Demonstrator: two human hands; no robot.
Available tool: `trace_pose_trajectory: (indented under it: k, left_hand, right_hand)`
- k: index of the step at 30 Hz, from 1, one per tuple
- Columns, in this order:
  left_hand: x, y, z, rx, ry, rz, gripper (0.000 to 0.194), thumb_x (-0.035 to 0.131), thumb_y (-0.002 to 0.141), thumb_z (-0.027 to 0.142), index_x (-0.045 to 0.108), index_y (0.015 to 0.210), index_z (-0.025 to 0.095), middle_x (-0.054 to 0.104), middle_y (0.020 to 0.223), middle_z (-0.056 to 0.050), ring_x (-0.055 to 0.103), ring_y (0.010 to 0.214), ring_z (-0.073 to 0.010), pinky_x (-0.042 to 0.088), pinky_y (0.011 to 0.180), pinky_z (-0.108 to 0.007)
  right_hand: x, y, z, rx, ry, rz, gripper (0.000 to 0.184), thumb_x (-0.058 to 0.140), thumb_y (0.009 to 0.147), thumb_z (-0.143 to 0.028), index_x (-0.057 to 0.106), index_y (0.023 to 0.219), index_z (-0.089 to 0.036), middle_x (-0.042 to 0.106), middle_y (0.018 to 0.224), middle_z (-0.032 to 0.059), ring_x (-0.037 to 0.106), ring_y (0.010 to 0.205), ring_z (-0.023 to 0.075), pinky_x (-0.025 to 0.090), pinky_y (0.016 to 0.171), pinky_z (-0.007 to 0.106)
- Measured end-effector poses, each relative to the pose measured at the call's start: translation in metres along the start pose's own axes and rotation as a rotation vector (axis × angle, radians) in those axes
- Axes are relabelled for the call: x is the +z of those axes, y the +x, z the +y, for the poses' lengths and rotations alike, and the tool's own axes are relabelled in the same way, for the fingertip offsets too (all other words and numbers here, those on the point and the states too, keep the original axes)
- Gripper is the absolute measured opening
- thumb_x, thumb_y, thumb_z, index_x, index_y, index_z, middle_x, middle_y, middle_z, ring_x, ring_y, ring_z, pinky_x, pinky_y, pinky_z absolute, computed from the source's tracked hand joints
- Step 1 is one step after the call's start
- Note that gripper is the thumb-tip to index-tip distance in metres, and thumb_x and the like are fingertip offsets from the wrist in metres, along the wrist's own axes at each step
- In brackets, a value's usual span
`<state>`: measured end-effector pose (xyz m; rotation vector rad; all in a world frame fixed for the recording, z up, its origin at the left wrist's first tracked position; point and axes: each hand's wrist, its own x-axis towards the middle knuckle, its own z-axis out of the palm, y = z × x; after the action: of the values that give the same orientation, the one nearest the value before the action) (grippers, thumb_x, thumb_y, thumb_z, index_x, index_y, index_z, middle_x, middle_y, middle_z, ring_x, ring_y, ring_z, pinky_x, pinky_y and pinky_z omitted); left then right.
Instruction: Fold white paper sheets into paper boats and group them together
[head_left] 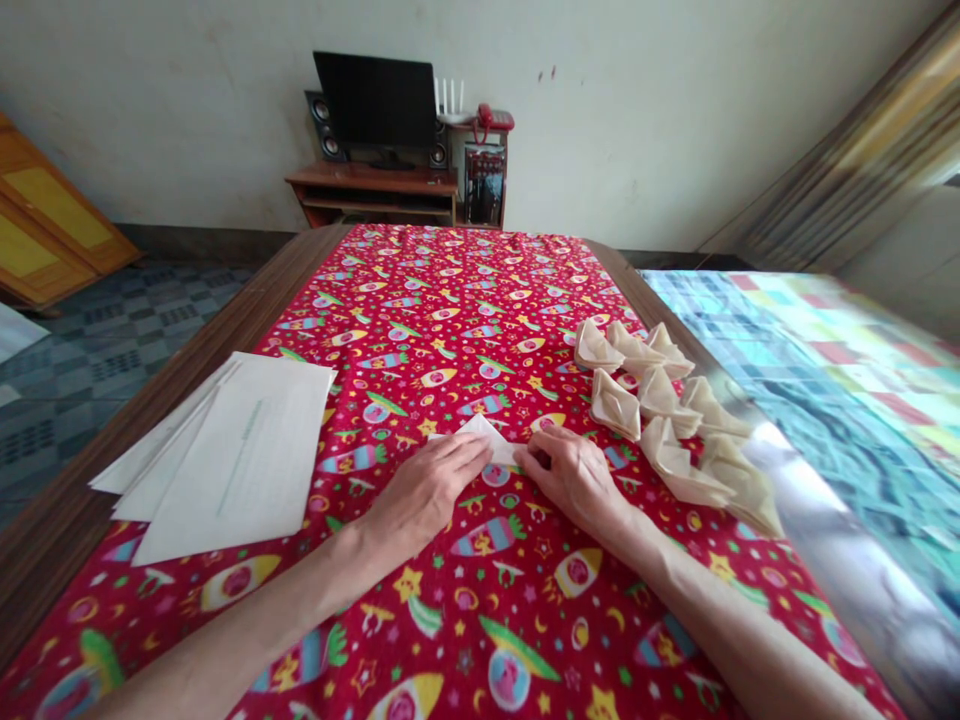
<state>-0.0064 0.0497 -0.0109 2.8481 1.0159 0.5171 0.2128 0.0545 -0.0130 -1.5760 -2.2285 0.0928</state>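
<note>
A small folded white sheet of paper (487, 432) lies on the red patterned tablecloth in front of me, with a point sticking up at its far side. Flat across its left part rest the outstretched fingers of my left hand (435, 478); the thumb is hidden. My right hand (576, 475) has its curled fingers and thumb closed on the paper's right corner. To the right sit several folded paper boats (615, 405), cream-coloured and grouped near the table edge. A fanned stack of flat paper sheets (244, 450) with faint green print lies to the left.
The red tablecloth (420, 330) covers most of a brown wooden table (247, 290). Beyond it stand a monitor (375, 105) on a small desk (375, 182) and a red telephone (487, 120). A bed with a checked cover (780, 350) is at the right.
</note>
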Motion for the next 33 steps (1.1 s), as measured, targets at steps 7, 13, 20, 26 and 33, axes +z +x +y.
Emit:
trace_pose_trajectory:
  k: [7, 13, 20, 26, 33]
  left_hand:
    - [0.007, -0.003, 0.017, -0.02, 0.025, -0.068, 0.052, 0.043, 0.091, 0.025, 0.032, 0.141, 0.013, 0.032, 0.148, -0.012, 0.02, 0.14, -0.0255, 0.025, 0.114, -0.045]
    - [0.004, -0.004, 0.016, -0.034, -0.013, -0.059, 0.05, 0.043, 0.093, 0.031, 0.034, 0.14, 0.015, 0.032, 0.148, -0.011, 0.021, 0.14, -0.0239, 0.025, 0.114, -0.044]
    - [0.0, -0.013, 0.009, -0.04, 0.044, -0.088, 0.05, 0.039, 0.093, 0.024, 0.03, 0.142, 0.019, 0.031, 0.149, -0.005, 0.023, 0.139, -0.0207, 0.022, 0.114, -0.041]
    - [-0.007, -0.029, -0.002, -0.088, 0.112, -0.092, 0.045, 0.037, 0.095, 0.024, 0.036, 0.14, 0.02, 0.035, 0.147, -0.004, 0.031, 0.136, -0.0193, 0.026, 0.112, -0.041]
    - [-0.016, -0.051, -0.014, -0.199, 0.147, -0.074, 0.045, 0.036, 0.095, 0.029, 0.037, 0.139, 0.02, 0.039, 0.144, -0.007, 0.035, 0.134, -0.0209, 0.029, 0.11, -0.044]
  right_hand:
    - [-0.004, -0.009, -0.013, -0.13, -0.133, 0.11, 0.021, 0.046, 0.09, -0.021, 0.06, 0.105, -0.016, 0.062, 0.108, 0.0119, 0.055, 0.098, 0.0236, 0.045, 0.079, 0.035]
    - [0.004, -0.026, -0.02, -0.517, -0.066, -0.006, 0.043, 0.036, 0.092, -0.012, 0.044, 0.134, -0.012, 0.049, 0.136, 0.015, 0.042, 0.128, 0.0228, 0.04, 0.103, 0.043]
    - [-0.002, -0.038, -0.014, -0.479, -0.133, -0.057, 0.043, 0.035, 0.09, -0.01, 0.045, 0.132, -0.006, 0.052, 0.132, 0.0173, 0.042, 0.128, 0.0257, 0.041, 0.105, 0.043]
    - [-0.008, -0.04, -0.011, -0.508, -0.185, -0.036, 0.04, 0.035, 0.089, -0.008, 0.05, 0.127, -0.004, 0.055, 0.129, 0.0175, 0.048, 0.124, 0.0264, 0.047, 0.1, 0.041]
    - [-0.006, -0.04, -0.009, -0.477, -0.124, 0.018, 0.038, 0.036, 0.09, -0.009, 0.054, 0.124, -0.01, 0.059, 0.124, 0.0142, 0.052, 0.12, 0.0228, 0.045, 0.1, 0.041]
